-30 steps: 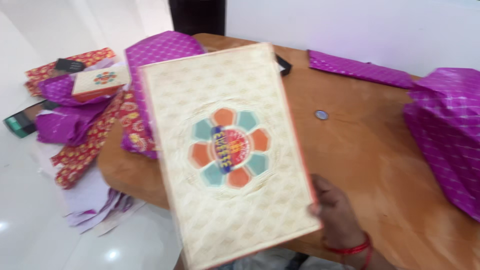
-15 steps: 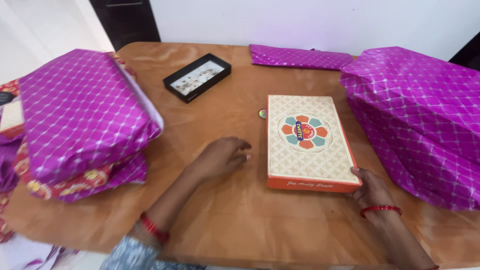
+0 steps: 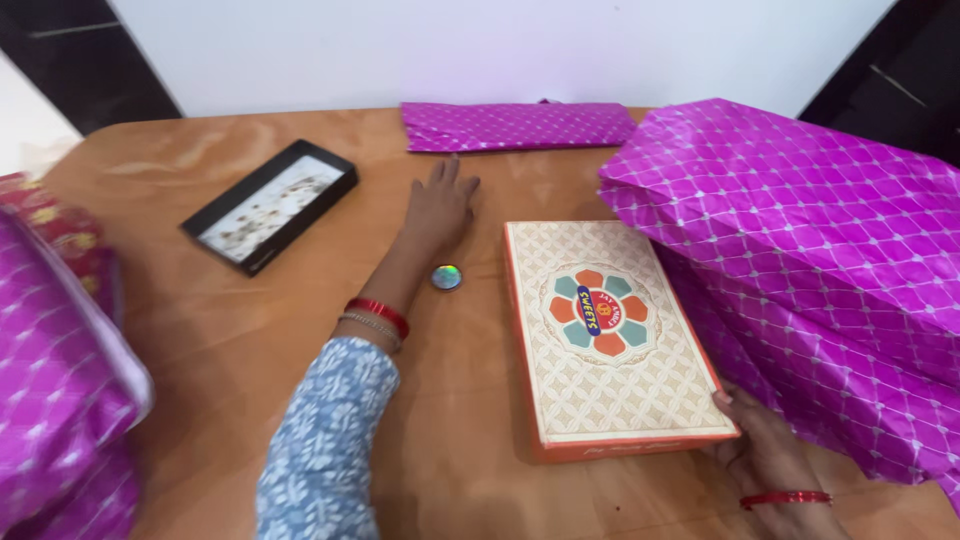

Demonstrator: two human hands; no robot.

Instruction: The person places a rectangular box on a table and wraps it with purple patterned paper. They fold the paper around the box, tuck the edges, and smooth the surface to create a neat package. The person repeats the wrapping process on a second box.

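A flat cream box (image 3: pixel 600 330) with orange sides and a flower pattern on its lid lies on the wooden table (image 3: pixel 230 340). My right hand (image 3: pixel 765 455) grips its near right corner. My left hand (image 3: pixel 438 205) stretches across the table, fingers spread and palm down, close to a folded strip of purple wrapping paper (image 3: pixel 515 125) at the far edge. It holds nothing. A small round shiny sticker (image 3: pixel 446 277) lies beside my left wrist.
A large crumpled purple wrapping sheet (image 3: pixel 810 260) covers the table's right side, touching the box. A black tray with white contents (image 3: pixel 270 205) sits far left. Purple-wrapped parcels (image 3: pixel 50 400) are stacked at the left edge, with red patterned paper (image 3: pixel 55 225) behind.
The box went from held up in front of me to lying flat on the table. My left hand has reached forward toward the folded purple paper. The view has shifted right.
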